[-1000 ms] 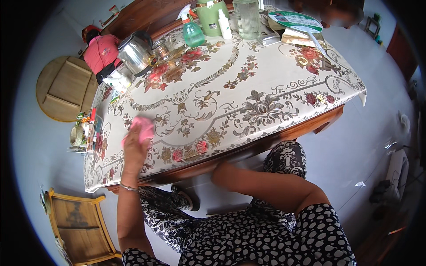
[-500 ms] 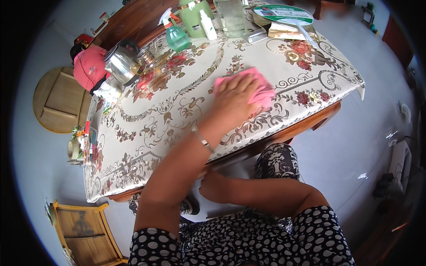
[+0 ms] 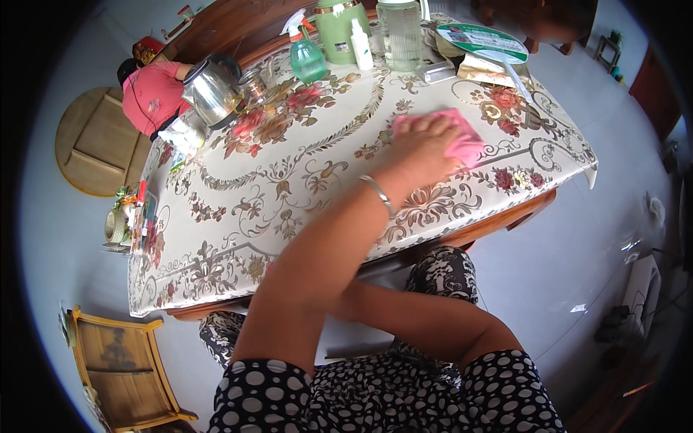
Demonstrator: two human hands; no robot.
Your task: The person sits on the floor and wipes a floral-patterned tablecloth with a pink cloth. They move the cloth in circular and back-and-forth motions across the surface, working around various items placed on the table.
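My left hand (image 3: 426, 148) lies palm down on a pink cloth (image 3: 464, 141), pressing it against the tabletop at the right of the middle. The fingers bend over the cloth, which shows beyond the fingertips and beside the thumb. A silver bangle (image 3: 377, 195) circles the left wrist. Beneath them is a cream tablecloth (image 3: 317, 238) patterned with flowers and scrolls. My right forearm (image 3: 419, 317) crosses in front of my body below the table edge. Its hand is hidden behind my left arm, so its fingers do not show.
Along the far side stand a spray bottle (image 3: 308, 58), a green flask (image 3: 338, 36), a white bottle (image 3: 361, 47), a clear jug (image 3: 399, 40) and a round fan (image 3: 484, 42). A steel kettle (image 3: 211, 94) is at the left, near a person in pink (image 3: 150, 97). A wooden chair (image 3: 123, 368) stands lower left.
My left hand has slid the pink cloth to the right across the tablecloth. My right hand, visible before, has gone behind my left arm. The view has shifted slightly.
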